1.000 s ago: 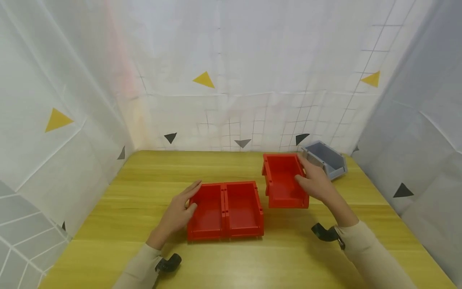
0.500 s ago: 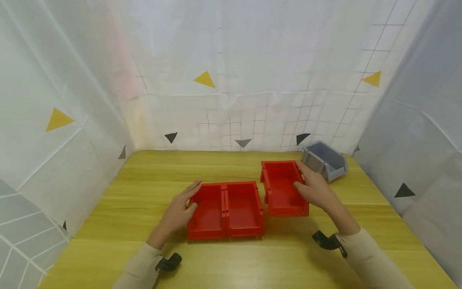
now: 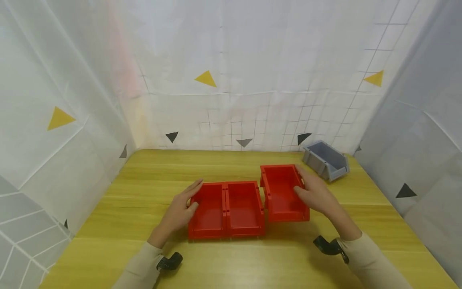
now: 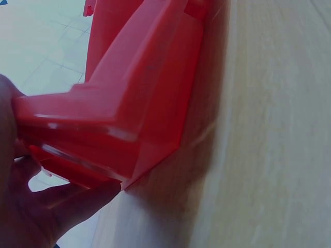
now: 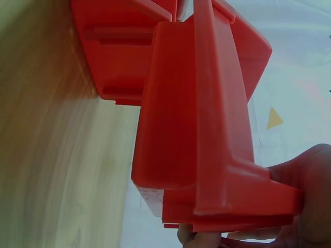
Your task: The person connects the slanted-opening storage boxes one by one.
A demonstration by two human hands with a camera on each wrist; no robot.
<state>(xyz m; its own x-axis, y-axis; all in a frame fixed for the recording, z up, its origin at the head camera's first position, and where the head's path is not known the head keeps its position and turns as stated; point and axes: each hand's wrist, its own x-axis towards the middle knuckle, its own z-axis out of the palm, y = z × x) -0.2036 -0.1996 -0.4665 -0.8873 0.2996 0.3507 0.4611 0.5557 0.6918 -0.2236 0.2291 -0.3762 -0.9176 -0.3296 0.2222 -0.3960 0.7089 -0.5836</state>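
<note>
Two red plastic storage bins stand side by side on the table in the head view: a left bin (image 3: 207, 216) and a middle bin (image 3: 243, 216), walls joined or touching. My left hand (image 3: 178, 209) grips the left bin's outer wall, thumb toward the inside. A third red bin (image 3: 283, 194) is held just off the table to their right, with my right hand (image 3: 315, 192) gripping its right wall, thumb inside. In the right wrist view, the held bin (image 5: 207, 129) hangs beside the standing ones, its underside raised; fingers (image 5: 199, 238) hook beneath its rim.
A grey bin (image 3: 326, 160) sits at an angle at the table's back right, behind my right hand. White sheeting (image 3: 245, 80) with triangle markers encloses the wooden table (image 3: 231, 261) at the back and sides. Each wrist carries a black mount (image 3: 169, 261).
The right hand has brought the third red bin toward me and lower, so that it is nearer the middle bin. My left hand keeps its grip on the left bin.
</note>
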